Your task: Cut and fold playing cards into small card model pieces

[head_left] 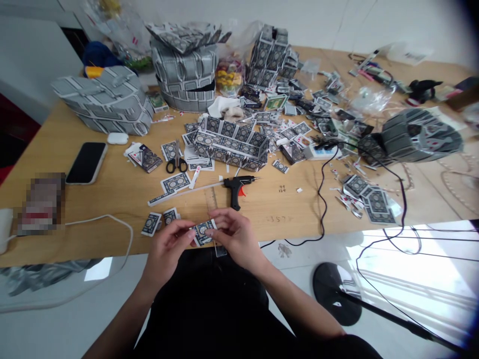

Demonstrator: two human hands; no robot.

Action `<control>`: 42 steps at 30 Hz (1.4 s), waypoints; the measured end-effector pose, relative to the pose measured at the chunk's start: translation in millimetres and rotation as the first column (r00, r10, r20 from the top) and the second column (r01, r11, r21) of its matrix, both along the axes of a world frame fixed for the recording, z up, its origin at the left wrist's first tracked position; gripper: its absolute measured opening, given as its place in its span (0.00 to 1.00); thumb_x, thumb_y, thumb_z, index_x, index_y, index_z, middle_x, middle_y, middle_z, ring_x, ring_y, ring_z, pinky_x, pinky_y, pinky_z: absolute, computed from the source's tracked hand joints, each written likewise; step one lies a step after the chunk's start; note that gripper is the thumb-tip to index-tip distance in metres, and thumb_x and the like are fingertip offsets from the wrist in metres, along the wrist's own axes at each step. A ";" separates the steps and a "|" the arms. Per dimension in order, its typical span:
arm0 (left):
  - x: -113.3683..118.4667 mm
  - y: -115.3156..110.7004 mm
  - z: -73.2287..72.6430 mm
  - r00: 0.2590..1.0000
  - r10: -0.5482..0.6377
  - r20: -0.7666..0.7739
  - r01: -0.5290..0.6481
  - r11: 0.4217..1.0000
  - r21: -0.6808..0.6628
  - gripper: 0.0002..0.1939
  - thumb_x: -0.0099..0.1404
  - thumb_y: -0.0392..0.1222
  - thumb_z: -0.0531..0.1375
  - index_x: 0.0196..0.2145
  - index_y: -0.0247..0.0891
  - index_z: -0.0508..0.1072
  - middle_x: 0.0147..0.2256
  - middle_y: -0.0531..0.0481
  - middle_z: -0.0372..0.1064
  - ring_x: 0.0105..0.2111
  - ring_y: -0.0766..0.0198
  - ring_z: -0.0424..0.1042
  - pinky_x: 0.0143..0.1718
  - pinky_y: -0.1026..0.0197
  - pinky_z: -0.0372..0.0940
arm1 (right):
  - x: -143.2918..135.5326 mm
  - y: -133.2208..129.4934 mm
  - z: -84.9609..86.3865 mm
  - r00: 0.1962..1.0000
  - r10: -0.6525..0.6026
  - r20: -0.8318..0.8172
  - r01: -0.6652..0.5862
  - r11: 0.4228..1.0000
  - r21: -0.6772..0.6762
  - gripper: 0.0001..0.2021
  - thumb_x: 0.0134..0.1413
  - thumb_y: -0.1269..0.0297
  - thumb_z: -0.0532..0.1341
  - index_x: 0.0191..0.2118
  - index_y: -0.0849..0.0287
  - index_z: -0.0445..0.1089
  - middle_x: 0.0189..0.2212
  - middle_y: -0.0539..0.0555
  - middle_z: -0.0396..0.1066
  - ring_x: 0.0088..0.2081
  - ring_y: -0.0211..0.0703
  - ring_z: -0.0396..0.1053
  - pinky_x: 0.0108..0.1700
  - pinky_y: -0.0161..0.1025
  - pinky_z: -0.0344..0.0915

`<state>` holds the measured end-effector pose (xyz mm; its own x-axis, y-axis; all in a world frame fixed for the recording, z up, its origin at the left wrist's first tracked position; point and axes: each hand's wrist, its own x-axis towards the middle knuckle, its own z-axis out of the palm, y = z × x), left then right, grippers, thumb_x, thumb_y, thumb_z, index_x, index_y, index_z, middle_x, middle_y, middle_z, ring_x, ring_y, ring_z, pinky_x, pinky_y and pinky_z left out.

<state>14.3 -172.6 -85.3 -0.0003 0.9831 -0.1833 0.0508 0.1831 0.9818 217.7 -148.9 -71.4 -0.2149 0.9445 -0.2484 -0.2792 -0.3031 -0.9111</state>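
Observation:
Between my two hands, at the table's near edge, is a playing card [204, 233] with a dark patterned back. My left hand [172, 244] pinches its left end, and my right hand [234, 237] grips its right end with the thumb on top. Under the hands a clear ruler [220, 250] sticks out over the edge. Just beyond my right hand lies a black glue gun [235, 189] with a red trigger and a long white glue stick [187, 193] trailing left. Two small card pieces [151, 224] rest left of my left hand.
Scissors [176, 158], a card-built tray [230, 144] and loose cards lie farther back. Several woven card bags [185, 70] stand behind. A phone [87, 162] is at left. A black cable [322, 199] runs from a power strip [320, 151] over the table edge at right.

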 end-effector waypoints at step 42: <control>2.6 -10.3 1.2 0.967 -0.075 -0.242 0.101 0.990 0.097 0.15 0.71 0.49 0.68 0.29 0.39 0.76 0.23 0.56 0.70 0.24 0.68 0.67 0.28 0.66 0.61 | -7.3 -9.0 3.9 0.966 -0.058 0.253 0.018 0.987 0.159 0.17 0.65 0.49 0.70 0.35 0.60 0.81 0.26 0.51 0.74 0.27 0.38 0.65 0.29 0.35 0.60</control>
<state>16.9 -182.9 -84.0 0.0568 0.9951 -0.0812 0.2953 0.0610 0.9535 210.4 -157.9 -67.6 -0.1262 0.9819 -0.1415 -0.0388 -0.1474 -0.9883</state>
